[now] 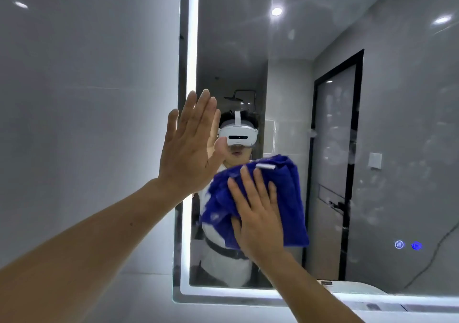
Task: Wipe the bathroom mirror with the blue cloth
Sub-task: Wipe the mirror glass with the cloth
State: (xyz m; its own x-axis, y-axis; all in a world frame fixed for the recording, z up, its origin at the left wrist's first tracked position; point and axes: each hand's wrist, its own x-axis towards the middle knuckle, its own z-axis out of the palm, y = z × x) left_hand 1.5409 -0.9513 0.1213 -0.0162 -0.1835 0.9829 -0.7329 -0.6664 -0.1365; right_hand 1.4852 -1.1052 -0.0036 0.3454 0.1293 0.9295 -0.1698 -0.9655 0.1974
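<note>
- Your right hand (258, 213) lies flat on the crumpled blue terry cloth (278, 198), fingers (248, 186) a little spread, palm pressing the cloth against the glass rather than pinching it.
- The cloth sits low on the large rectangular bathroom mirror (310, 49), close to the lit white strip (193, 36) along the mirror's left edge and well above the mirror's bottom strip.
- Your left hand (191, 148) is open, fingers (196, 114) straight and nearly together, palm toward the mirror's left edge, holding nothing. Cannot tell whether it touches the glass or merely hovers.
- Step in hand, as I judge it: wiping is under way in the mirror's lower left part; most of the glass looks undone.
- Pale smears and handprint-like marks (337, 128) show to the right of the cloth, over the reflected dark-framed door; fainter haze sits higher on the mirror.
- Next move likely calls for sliding the cloth right and upward across those marks, keeping the palm flat with even pressure.
- Watch the two glowing blue touch icons (407, 245) low at the mirror's right; a pass over them could trigger them.
- A bare left palm on the glass would leave new prints; keep it off.
- Grey tiled wall (87, 99) lies left of the mirror. Nothing else blocks the sweep.
</note>
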